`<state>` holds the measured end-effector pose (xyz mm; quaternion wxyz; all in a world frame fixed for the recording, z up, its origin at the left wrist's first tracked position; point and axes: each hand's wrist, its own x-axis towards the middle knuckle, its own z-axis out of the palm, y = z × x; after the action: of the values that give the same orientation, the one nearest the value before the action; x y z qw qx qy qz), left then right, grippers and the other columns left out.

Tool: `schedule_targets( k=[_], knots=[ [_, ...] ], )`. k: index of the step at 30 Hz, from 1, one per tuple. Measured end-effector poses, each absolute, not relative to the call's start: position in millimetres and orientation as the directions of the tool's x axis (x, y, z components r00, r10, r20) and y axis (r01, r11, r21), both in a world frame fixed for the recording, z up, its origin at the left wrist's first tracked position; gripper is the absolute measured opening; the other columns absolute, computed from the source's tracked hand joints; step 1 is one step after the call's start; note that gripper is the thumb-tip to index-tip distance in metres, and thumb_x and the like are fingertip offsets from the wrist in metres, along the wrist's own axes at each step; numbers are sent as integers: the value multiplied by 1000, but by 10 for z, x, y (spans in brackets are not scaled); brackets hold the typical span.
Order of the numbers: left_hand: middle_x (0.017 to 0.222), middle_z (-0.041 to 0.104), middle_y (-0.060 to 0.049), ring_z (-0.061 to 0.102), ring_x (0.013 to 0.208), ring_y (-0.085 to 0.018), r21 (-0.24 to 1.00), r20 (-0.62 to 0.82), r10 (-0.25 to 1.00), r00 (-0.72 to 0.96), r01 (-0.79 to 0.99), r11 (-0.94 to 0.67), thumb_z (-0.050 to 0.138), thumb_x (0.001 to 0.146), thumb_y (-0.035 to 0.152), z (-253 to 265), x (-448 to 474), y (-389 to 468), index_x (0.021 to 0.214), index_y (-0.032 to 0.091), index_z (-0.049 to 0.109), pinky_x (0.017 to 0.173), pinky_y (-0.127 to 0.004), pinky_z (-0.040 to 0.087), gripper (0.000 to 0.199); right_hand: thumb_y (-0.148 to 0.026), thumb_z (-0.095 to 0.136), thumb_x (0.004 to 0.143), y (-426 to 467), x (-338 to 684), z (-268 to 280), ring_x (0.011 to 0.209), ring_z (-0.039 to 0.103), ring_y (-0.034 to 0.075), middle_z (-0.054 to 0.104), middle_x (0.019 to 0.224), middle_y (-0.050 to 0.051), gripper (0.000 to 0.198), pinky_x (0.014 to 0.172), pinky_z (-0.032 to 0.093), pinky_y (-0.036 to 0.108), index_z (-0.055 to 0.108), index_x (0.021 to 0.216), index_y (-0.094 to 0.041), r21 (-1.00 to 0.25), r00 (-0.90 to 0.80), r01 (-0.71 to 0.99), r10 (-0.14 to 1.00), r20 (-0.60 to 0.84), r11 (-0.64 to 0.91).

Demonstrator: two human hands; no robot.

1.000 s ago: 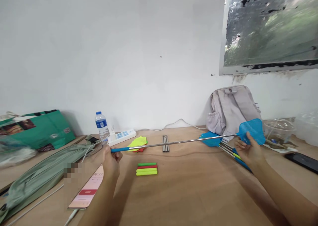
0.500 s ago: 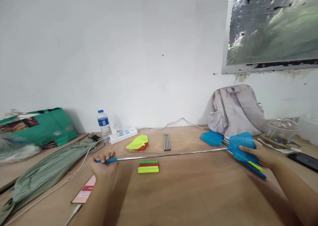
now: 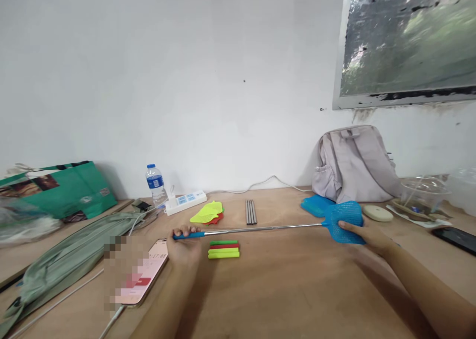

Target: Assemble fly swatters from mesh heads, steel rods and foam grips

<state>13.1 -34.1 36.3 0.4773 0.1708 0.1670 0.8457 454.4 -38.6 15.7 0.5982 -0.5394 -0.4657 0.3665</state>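
A blue fly swatter [image 3: 260, 228] with a silver telescopic rod stretches level between my two hands above the table. My left hand [image 3: 185, 244] is closed around its blue handle. At the other end, my right hand [image 3: 362, 235] pinches the blue mesh head, thumb on the near face. Under the rod lie green, red and yellow handle tubes [image 3: 223, 253] in a row. Behind it are several metal rods [image 3: 251, 212] side by side and a small pile of yellow and red swatter heads [image 3: 208, 212]. Blue swatter heads [image 3: 316, 206] lie beyond my right hand.
A phone [image 3: 148, 274] lies by my left forearm, near a green-grey bag [image 3: 74, 259]. A power strip [image 3: 186, 203] and water bottle [image 3: 155, 182] stand by the wall. At right are a backpack [image 3: 353, 165], round white case [image 3: 377, 213], plastic bowl [image 3: 424, 192] and dark phone [image 3: 455, 240].
The rod is shorter: my left hand has moved right with the handle, and my right hand has moved slightly left with the head. The phone and white case show more fully.
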Motion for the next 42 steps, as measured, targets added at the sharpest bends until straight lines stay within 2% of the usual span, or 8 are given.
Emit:
schedule_targets(
  k=[4,7,12,18,23,27,31,42],
  knots=[
    [44,36,6,43,46,-10,407,109,873,-475,-780,-475,45,69,23,287,159,-323,54,19,29,52,-25,38,22,-28,78,50,-350,4599,80,88,62,26,68,95,3,49,82,49,41,61,96,-24,-990,265,123,959,99,68],
    [42,32,7,40,43,-10,422,120,869,-480,-768,-482,44,70,24,233,173,-293,54,19,28,51,-23,37,23,-27,78,49,-353,4600,69,89,62,26,67,96,4,53,81,50,40,60,98,-23,-992,265,81,958,113,95],
    [39,30,7,38,41,-9,450,114,880,-461,-766,-460,41,73,24,180,323,-285,54,19,27,51,-21,36,25,-26,78,51,-373,4367,93,85,63,24,68,92,3,42,74,53,35,62,90,-25,-999,167,8,985,38,37],
    [42,29,7,38,43,-9,465,120,902,-415,-779,-421,40,76,23,130,537,-335,54,19,28,53,-22,37,25,-29,75,55,-382,4029,33,88,62,24,66,100,2,50,80,51,38,58,102,-25,-989,90,31,985,146,144],
    [46,32,7,40,46,-10,456,114,920,-374,-803,-383,40,79,25,97,711,-401,55,20,31,56,-23,39,26,-34,76,53,-423,3851,20,88,62,26,67,94,4,44,80,50,41,62,93,-21,-979,129,67,971,200,193],
    [48,34,6,45,50,-11,444,74,956,-284,-849,-287,43,79,28,60,913,-511,56,20,33,57,-24,40,27,-37,76,50,-455,3675,-13,85,63,27,69,87,4,40,78,50,42,63,84,-20,-992,77,17,989,130,129],
    [50,35,6,47,54,-12,449,68,974,-215,-865,-223,46,79,30,40,1032,-594,57,20,34,59,-25,42,27,-37,75,53,-468,3509,-105,86,62,25,69,88,4,40,81,49,42,62,87,-21,-996,-9,-41,997,75,75],
    [54,37,5,47,57,-11,464,90,974,-208,-856,-226,48,77,30,93,1052,-609,58,21,36,64,-25,44,25,-38,72,58,-471,3442,-118,90,61,27,68,92,4,35,85,47,43,64,87,-21,-991,59,-7,990,130,130]
  ],
)
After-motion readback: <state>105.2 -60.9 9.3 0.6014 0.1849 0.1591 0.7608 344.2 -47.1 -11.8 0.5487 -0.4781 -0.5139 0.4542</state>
